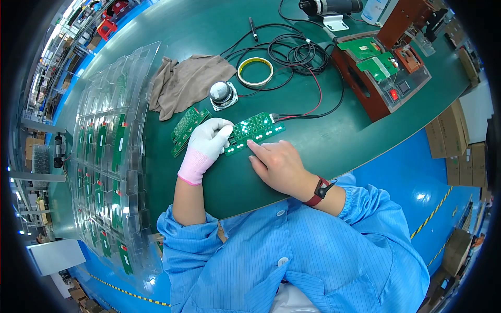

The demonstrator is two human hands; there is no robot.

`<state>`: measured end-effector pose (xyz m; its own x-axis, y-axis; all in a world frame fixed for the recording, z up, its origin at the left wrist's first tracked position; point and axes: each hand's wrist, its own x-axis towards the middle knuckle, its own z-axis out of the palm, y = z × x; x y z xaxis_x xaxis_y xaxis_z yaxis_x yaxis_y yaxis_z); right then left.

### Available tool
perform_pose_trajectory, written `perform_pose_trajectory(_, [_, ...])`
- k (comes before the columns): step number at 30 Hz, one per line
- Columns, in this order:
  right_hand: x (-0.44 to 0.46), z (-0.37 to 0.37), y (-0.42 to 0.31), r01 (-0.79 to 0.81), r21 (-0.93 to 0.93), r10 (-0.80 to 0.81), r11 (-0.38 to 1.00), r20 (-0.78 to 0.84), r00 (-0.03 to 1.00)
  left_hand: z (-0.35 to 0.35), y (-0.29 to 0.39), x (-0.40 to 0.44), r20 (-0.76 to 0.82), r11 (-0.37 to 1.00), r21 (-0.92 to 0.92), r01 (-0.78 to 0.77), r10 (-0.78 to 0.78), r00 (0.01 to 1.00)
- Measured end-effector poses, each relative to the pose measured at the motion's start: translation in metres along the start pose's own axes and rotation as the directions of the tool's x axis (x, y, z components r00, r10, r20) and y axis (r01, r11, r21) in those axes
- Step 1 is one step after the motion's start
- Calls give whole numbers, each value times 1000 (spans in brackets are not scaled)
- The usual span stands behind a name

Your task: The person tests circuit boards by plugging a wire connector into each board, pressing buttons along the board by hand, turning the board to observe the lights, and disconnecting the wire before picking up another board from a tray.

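Observation:
A green circuit board (254, 127) with lit white spots lies on the green table, black and red wires joined to its right end. My left hand (210, 138), in a white glove with a pink cuff, pinches the board's left end between thumb and fingers. My bare right hand (278, 163), with a dark red wrist strap, touches the board's lower edge with its index finger; its other fingers are curled and it holds nothing visible. Another green board (187, 128) lies just left of the glove. A round silver and black speaker (221, 94) sits behind the boards.
Clear plastic trays (109, 151) with several boards stand at left. Behind are a brown cloth (188, 81), a tape roll (255, 71), coiled black cables (297, 52) and a pen-like tool (253, 29). A brown test fixture (360, 88) with a red switch is at right.

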<state>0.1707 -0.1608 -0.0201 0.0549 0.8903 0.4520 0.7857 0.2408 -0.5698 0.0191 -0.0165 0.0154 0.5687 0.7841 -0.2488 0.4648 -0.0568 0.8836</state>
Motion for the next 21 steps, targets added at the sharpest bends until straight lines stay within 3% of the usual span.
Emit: perform_pose_trajectory(21, [0, -1, 0, -8, -40, 10, 999, 39, 999, 0, -1, 0, 2, 1000, 6, -8, 8, 1000])
